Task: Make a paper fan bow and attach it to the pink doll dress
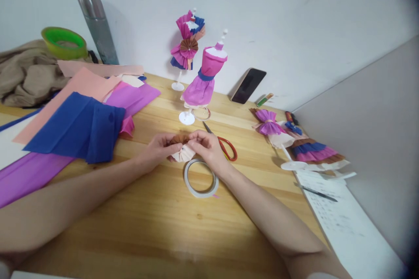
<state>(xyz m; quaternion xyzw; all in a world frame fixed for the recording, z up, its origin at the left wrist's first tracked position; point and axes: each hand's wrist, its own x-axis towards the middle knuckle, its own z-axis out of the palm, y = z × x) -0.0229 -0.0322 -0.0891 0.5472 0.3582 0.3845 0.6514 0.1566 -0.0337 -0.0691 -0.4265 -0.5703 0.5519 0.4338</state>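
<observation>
My left hand point(157, 148) and my right hand point(207, 148) meet at the middle of the wooden table point(131, 226). Both pinch a small pleated paper piece point(182, 148), brown on top and pale cream below. A roll of white tape point(200, 178) lies flat just in front of my right wrist. Red-handled scissors point(224, 144) lie right behind my right hand. A mannequin in a pink paper dress point(201, 80) stands a little beyond my hands.
Blue, purple and pink crepe paper sheets point(78, 126) cover the left. A second dressed mannequin point(187, 45) stands by the wall, with a phone point(248, 86) leaning there. Two paper-dressed mannequins point(294, 144) lie at right beside a white sheet point(340, 218) and pen point(317, 192). A green tape roll point(63, 42) rests on beige cloth.
</observation>
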